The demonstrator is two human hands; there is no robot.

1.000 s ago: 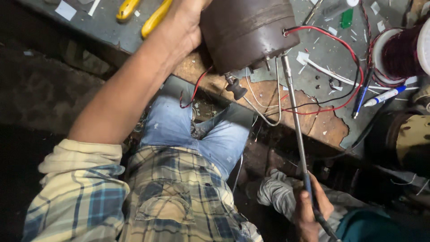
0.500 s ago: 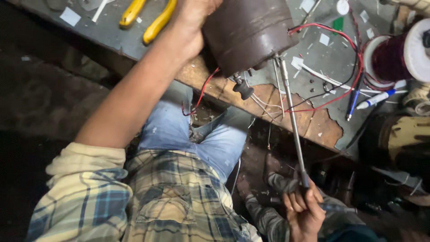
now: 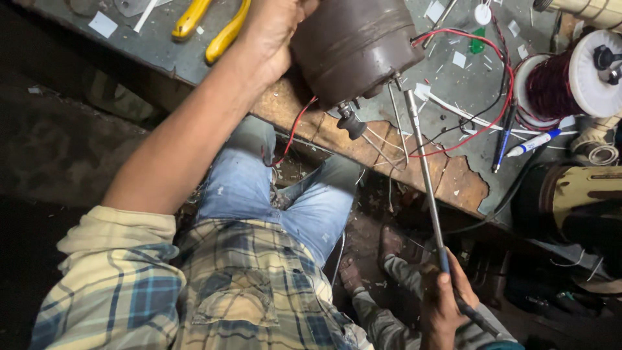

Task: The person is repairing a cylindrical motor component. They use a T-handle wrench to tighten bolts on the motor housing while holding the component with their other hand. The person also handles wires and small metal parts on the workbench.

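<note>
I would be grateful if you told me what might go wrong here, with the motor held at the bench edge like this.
1. The left hand alone steadies the brown motor, which overhangs the bench edge; it might slip toward the lap.
2. The right hand grips the long metal rod at its far end, so the tip could skid off.
3. The red wire loops near the rod and might snag.

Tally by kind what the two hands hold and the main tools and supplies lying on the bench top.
Brown motor housing, held by the left hand: 1
Long metal rod tool, held by the right hand: 1
Yellow-handled pliers: 1
Pens: 2
Spool of dark red wire: 1
Total: 6
</note>
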